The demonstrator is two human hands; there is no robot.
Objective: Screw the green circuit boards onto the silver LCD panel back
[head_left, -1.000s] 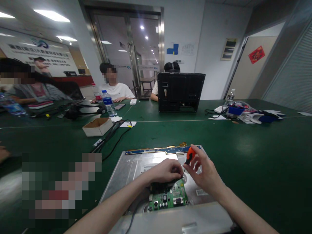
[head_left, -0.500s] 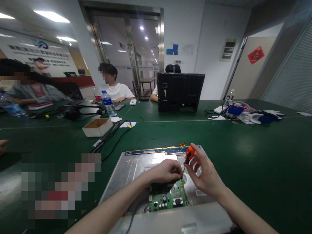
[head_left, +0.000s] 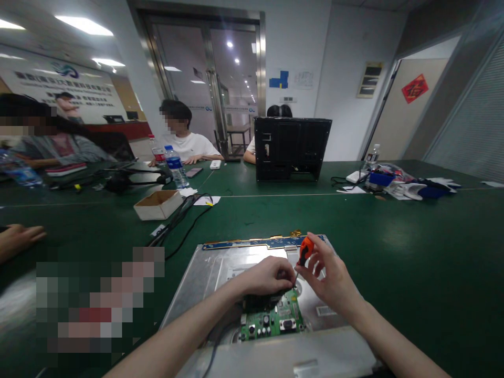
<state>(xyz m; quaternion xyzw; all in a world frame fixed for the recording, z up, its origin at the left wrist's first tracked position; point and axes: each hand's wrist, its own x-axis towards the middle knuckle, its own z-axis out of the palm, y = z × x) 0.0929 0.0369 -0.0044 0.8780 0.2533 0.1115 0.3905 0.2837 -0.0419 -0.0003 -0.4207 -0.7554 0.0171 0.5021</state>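
My right hand (head_left: 331,275) grips a screwdriver (head_left: 305,252) with an orange and black handle, fingers closed around it. Its thin shaft points down and a little left, the tip at the upper right corner of a green circuit board (head_left: 271,321). Beside that tip is my left hand (head_left: 268,275), its fingertips pinched together; whatever is between them is hidden. The board lies on a silver metal display panel (head_left: 197,289) with a blue strip (head_left: 244,244) along its far edge. My left hand covers part of the board.
A cardboard box (head_left: 157,212), black cables (head_left: 179,215) and a water bottle (head_left: 176,168) stand left of the panel on the green table (head_left: 394,283). Across it is a black monitor housing (head_left: 293,149). Gloves (head_left: 411,190) lie far right. A co-worker's hand (head_left: 19,240) shows at the left edge.
A co-worker's hand has come further in from the left edge. My right fingers have shifted slightly on the screwdriver; my left hand stays at the tip.
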